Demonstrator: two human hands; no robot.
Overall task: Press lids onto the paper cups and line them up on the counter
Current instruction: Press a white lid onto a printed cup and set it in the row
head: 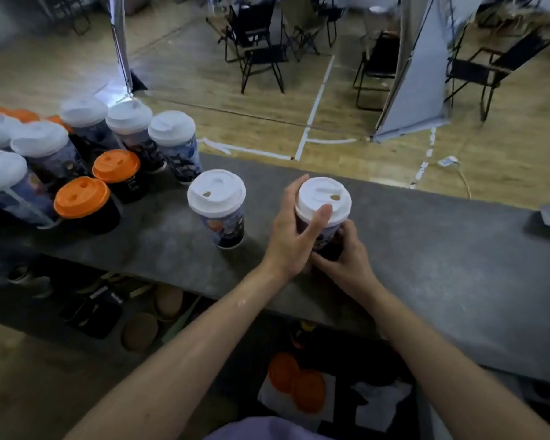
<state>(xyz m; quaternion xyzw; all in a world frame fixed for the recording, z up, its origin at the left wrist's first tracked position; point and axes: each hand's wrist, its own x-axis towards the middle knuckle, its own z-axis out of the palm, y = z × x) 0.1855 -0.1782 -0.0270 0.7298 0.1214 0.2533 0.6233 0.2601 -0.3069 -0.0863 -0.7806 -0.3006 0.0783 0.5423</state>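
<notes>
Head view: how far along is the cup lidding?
Done: white-lidded paper cups and orange-lidded dark cups clustered at the grey counter's left, a lone white-lidded cup beside them. In hand: left hand and right hand grip a white-lidded printed cup, thumb on its lid. Remaining: lining it up; loose orange lids lie under the counter.

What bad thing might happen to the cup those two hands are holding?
1. Both hands grip the paper cup: the left hand up by its white lid, the right hand lower down. A hard squeeze could dent the cup or pop the lid loose.
2. The neighbouring cup stands close to the left hand. A careless bump might tip it over.
</notes>
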